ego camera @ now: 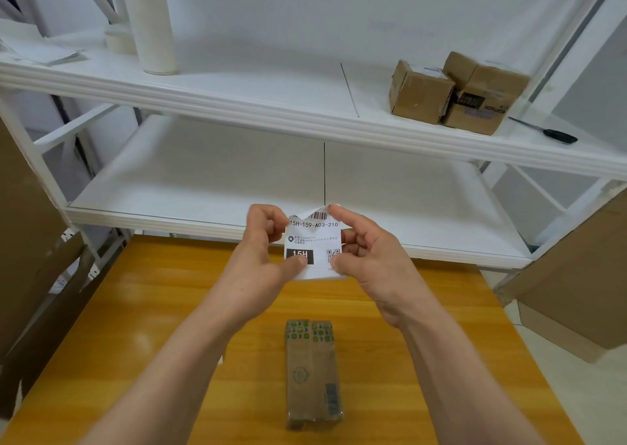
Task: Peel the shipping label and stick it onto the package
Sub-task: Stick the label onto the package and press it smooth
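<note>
Fingertips of both hands pinch the shipping label by its side edges, the left hand clamped on the left margin and the right hand on the right, probably to work the curled top edge free of its backing. Both forearms reach forward with wrists raised, holding the label in the air, printed face toward the camera. Below it, untouched, the brown taped package lies lengthwise on the yellow wooden table, well placed for sticking.

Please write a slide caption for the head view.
Both hands hold the shipping label above the package.
</note>
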Available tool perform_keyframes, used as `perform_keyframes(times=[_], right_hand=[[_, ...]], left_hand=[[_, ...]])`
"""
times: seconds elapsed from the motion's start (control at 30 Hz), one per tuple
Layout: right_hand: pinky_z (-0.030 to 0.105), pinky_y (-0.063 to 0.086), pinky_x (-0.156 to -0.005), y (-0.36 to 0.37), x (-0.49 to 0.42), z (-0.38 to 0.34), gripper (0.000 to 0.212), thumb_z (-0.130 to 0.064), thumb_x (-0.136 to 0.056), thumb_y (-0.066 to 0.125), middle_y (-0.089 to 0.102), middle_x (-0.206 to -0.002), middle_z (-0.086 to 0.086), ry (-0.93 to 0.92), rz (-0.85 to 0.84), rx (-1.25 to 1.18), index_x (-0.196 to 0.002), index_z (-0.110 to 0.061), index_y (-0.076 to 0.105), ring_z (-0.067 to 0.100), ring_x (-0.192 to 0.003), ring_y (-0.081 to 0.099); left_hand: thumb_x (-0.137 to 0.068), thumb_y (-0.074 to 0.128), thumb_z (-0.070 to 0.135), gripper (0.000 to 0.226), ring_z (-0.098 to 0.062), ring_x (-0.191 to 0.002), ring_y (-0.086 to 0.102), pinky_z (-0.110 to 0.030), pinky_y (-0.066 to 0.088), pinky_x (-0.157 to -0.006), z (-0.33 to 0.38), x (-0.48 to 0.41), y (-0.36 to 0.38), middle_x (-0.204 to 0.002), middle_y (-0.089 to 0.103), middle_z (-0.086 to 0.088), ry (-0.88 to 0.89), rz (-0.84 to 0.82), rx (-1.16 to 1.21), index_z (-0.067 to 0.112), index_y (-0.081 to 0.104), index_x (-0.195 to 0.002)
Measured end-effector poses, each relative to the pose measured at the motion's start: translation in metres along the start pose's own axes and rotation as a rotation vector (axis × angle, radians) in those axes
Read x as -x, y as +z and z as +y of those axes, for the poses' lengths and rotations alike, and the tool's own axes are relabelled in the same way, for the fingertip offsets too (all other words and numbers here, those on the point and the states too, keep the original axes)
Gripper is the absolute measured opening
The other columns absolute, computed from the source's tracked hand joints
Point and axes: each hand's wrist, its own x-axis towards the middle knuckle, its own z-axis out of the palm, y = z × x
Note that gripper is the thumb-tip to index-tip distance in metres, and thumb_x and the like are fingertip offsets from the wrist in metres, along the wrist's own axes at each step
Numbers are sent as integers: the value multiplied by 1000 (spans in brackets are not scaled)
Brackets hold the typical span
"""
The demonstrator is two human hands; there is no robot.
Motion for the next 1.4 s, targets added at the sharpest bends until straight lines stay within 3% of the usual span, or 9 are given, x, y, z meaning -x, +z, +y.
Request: perform_keyframes(times=[0.07, 0.17, 0.27, 0.4, 0.57, 0.73, 0.87, 1.23, 1.4], right_hand=[[35, 56, -86, -1, 0, 0, 74, 10, -81, 65, 70, -110, 10, 2, 9, -9, -141, -32, 53, 16, -87, 61], [38, 56, -89, -3, 0, 0, 73, 11, -81, 65, 70, -111, 9, 5, 18, -23, -141, -30, 53, 16, -88, 61], [39, 57, -90, -7, 1, 2, 73, 11, -81, 65, 68, -114, 12, 3, 15, -26, -139, -32, 55, 17, -90, 61], [38, 57, -90, -10, 3, 4, 72, 10, -81, 65, 70, -111, 7, -8, 2, -35, -139, -31, 55, 17, -89, 61], [31, 57, -86, -13, 5, 7, 71, 8, -81, 67, 71, -111, 8, -21, 7, -46, -137, -33, 56, 14, -86, 61], [34, 58, -85, -15, 6, 14, 64, 5, -81, 71, 72, -111, 7, -2, 29, -57, -131, -33, 60, 16, -85, 61], [36, 59, -86, -18, 9, 18, 63, 0, -81, 75, 71, -108, -1, 7, 25, 23, -131, -34, 59, 14, -82, 62], [34, 60, -81, -24, 13, 51, 54, 2, -78, 77, 72, -108, -1, 99, 34, 35, -118, -32, 65, 18, -85, 66], [29, 58, -75, -22, 13, 72, 54, 5, -78, 76, 71, -107, 3, 160, 19, 29, -118, -28, 66, 17, -86, 65]], left_hand=[[-85, 71, 12, 36, -12, -117, 50, -40, 49, -94, 2, 0, -1, -120, 56, 7, 32, -37, -73, 38, 49, -98], [-84, 73, 18, 32, -13, -126, 43, -39, 39, -104, 2, 1, 0, -125, 50, 14, 42, -36, -134, 43, 58, -96], [-82, 76, 22, 43, -9, -126, 42, -40, 39, -107, 2, 1, 1, -125, 49, 17, 27, -53, -157, 49, 57, -109], [-81, 77, 20, 60, 5, -118, 45, -6, 38, -86, 2, 1, 4, -130, 51, 14, 24, -72, -137, 42, 47, -128], [-80, 79, 15, 71, 10, -115, 45, 8, 35, -72, -1, 1, 10, -135, 50, 14, 27, -60, -104, 40, 43, -135], [-77, 81, 14, 77, 19, -99, 49, -8, 45, -76, 0, 6, 14, -131, 51, 14, 28, -70, -80, 43, 40, -136], [-74, 83, 13, 81, -6, -98, 61, -34, 57, -84, -4, 7, 19, -128, 55, 7, 22, -90, -57, 49, 41, -132], [-84, 72, 2, 55, -10, -87, 66, -21, 53, -71, -36, 4, 36, -120, 63, -5, -29, -82, 23, 46, 57, -113], [-84, 71, 2, 51, -19, -91, 67, -21, 54, -67, -59, 5, 48, -118, 62, -8, -106, -85, 31, 37, 57, -119]])
